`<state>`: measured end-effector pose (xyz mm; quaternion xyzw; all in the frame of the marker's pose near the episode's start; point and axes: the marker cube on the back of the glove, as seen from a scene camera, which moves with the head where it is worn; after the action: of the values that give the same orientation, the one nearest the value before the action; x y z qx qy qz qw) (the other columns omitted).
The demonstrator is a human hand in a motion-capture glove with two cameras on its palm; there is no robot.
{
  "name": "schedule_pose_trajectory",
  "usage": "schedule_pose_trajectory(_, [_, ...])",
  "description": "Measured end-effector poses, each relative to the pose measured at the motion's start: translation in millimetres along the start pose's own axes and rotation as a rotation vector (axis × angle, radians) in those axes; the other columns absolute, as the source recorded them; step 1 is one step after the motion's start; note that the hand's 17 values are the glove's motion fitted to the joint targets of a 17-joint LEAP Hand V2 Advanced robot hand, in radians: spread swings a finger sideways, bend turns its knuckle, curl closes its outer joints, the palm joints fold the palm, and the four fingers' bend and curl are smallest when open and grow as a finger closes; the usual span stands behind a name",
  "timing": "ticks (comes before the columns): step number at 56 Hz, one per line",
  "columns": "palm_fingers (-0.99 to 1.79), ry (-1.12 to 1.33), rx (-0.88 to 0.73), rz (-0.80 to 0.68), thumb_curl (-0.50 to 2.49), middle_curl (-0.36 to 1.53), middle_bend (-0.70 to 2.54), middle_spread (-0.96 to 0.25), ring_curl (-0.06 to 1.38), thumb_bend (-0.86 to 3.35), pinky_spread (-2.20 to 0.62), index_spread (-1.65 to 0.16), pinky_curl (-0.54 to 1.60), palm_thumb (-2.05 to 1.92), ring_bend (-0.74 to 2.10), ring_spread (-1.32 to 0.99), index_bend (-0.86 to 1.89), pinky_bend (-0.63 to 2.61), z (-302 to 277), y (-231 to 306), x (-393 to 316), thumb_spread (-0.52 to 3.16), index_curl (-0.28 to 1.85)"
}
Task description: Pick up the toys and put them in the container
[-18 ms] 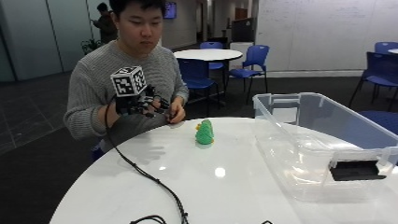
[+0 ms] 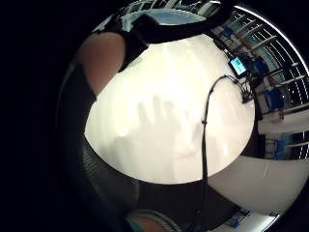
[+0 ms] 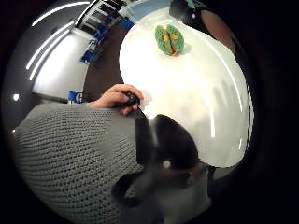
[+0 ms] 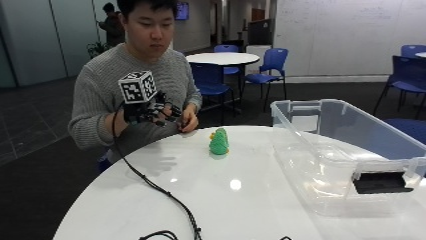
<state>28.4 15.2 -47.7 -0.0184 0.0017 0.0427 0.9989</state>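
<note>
gloved right grip [image 4: 152,111] hovers loosely open, holding nothing, above the table [image 4: 219,200] edge, well apart from the green toy [image 4: 218,142].

white round table [image 4: 266,200] | blue chairs [image 4: 263,67] behind | second table [image 4: 223,58], possibly round

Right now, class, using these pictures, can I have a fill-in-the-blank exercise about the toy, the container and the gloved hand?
1. The small green toy stands on the round ____ table.
2. The clear plastic container holds ____ toys.
3. The black-gloved right hand is raised ____ the table, holding nothing.

Missing words: white; no; above
</note>
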Motion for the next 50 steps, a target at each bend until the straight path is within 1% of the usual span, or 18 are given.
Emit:
schedule_pose_trajectory(3, [0.31,0.002,-0.018,0.031,0.03,0.04,0.16,-0.13,0.06,0.02,0.02,-0.21,0.14,0.02,0.27,-0.11,0.2,0.5,-17.3,6.0,11.1,0.69,0.08])
schedule_pose_trajectory(6, [0.28,0.005,-0.025,0.033,0.05,0.06,0.16,-0.16,0.08,0.02,0.02,-0.26,0.17,0.02,0.29,-0.14,0.2,0.53,-19.6,7.0,13.2,0.87,0.11])
schedule_pose_trajectory(12, [0.25,0.009,-0.028,0.04,0.08,0.09,0.17,-0.19,0.11,0.01,0.03,-0.32,0.21,0.01,0.31,-0.17,0.19,0.57,-19.8,6.4,13.6,1.11,0.15])
schedule_pose_trajectory(20, [0.21,0.017,-0.02,0.035,0.13,0.13,0.18,-0.21,0.13,0.0,0.03,-0.35,0.23,0.0,0.34,-0.2,0.19,0.58,-19.8,1.4,14.3,1.26,0.19])
schedule_pose_trajectory(31, [0.18,0.024,-0.004,0.039,0.17,0.18,0.19,-0.22,0.15,-0.01,0.03,-0.37,0.25,-0.01,0.37,-0.21,0.18,0.61,-21.1,-16.8,9.6,1.34,0.24])
schedule_pose_trajectory(35, [0.18,0.024,0.027,0.026,0.18,0.19,0.18,-0.22,0.16,-0.01,0.03,-0.38,0.27,-0.01,0.39,-0.21,0.18,0.63,-23.5,-38.5,6.0,1.36,0.25])
schedule_pose_trajectory(39, [0.18,0.003,0.042,0.006,0.2,0.2,0.18,-0.22,0.17,-0.01,0.03,-0.38,0.28,0.0,0.42,-0.22,0.16,0.66,-26.9,-79.2,5.9,1.38,0.26])
schedule_pose_trajectory(45, [0.15,0.021,-0.009,-0.026,0.22,0.23,0.19,-0.23,0.19,0.0,0.02,-0.38,0.3,0.02,0.47,-0.23,0.13,0.72,-26.3,-140.7,1.9,1.39,0.25])
schedule_pose_trajectory(50, [0.12,0.052,-0.029,-0.003,0.23,0.25,0.21,-0.23,0.21,0.0,0.02,-0.37,0.32,0.04,0.51,-0.23,0.12,0.75,-26.1,-177.4,4.8,1.39,0.24])
